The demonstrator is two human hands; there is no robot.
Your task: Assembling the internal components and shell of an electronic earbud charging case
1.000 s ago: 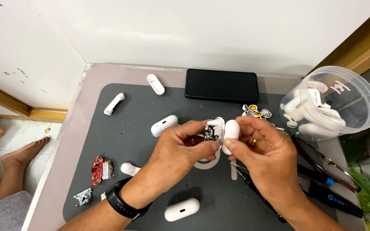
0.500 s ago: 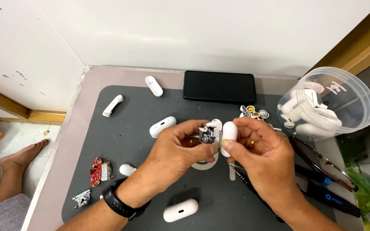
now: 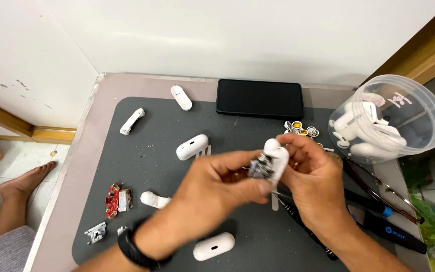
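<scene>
Over a dark grey work mat [image 3: 177, 121], both hands meet at the middle. My left hand [image 3: 217, 186], with a black wristband, pinches a small dark electronic module [image 3: 261, 167] at its fingertips. My right hand [image 3: 315, 181] grips a white plastic earbud-case shell [image 3: 277, 156] pressed against that module. The fingers hide the lower part of the shell.
White case parts lie on the mat [image 3: 192, 147] [image 3: 180, 97] [image 3: 132, 121] [image 3: 214, 246] [image 3: 154, 199]. A black phone [image 3: 260, 98] lies at the back. A clear tub [image 3: 419, 108] of white cases stands right. Red circuit board [image 3: 113, 200], black tools [image 3: 388, 229] and eyeglasses [image 3: 378, 189] lie nearby.
Both hands have shifted a little to the right and closer together with the shell and the module. The view has also moved slightly.
</scene>
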